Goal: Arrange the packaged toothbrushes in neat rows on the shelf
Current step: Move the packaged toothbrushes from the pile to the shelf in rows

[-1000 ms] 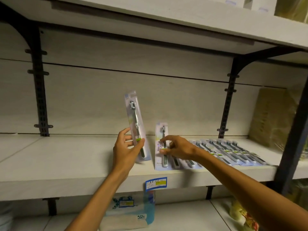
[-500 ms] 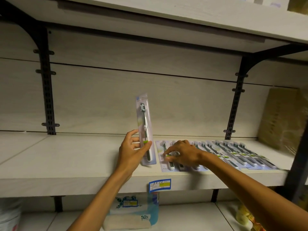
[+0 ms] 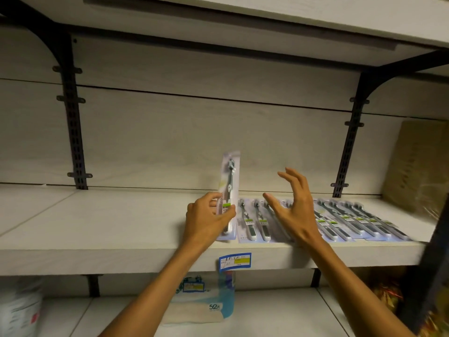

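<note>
Clear plastic catches the light as the left hand (image 3: 206, 221) pinches one packaged toothbrush (image 3: 229, 190) near its lower half, thumb across the front, fingers behind. The pack stands almost upright, long axis running up and down, brush head at the top, bottom edge at or just above the shelf (image 3: 97, 222) — hard to say which. Immediately to its right lies the row of packs (image 3: 340, 221), flat on the board, long axes running front to back, edges overlapping. The right hand (image 3: 295, 212) hovers over the row's left end, fingers spread and loosely bent, holding nothing. So the held pack sits just left of the row's first pack, and the left hand is the one on it. By my reading, the call now is a tip backward: top edge down toward the back wall, landing parallel beside that first pack.
</note>
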